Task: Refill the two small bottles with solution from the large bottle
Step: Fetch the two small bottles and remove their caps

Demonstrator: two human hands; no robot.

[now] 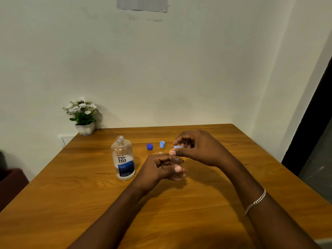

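The large clear bottle [123,159] with a blue "renu" label stands uncapped on the wooden table [71,186], left of my hands. My left hand [159,168] grips a small clear bottle [177,168] upright on the table. Directly above it, my right hand [199,148] pinches a light blue cap [177,147] at that bottle's mouth. A second small clear bottle [159,152] peeks out just behind my left hand, mostly hidden. A dark blue cap [149,146] and a light blue cap [162,144] rest on the table behind my hands.
A white pot of artificial white flowers [83,116] stands at the table's far left corner against the wall. The table's right edge runs close to a dark doorway [316,123]. A silver bracelet [256,201] circles my right wrist.
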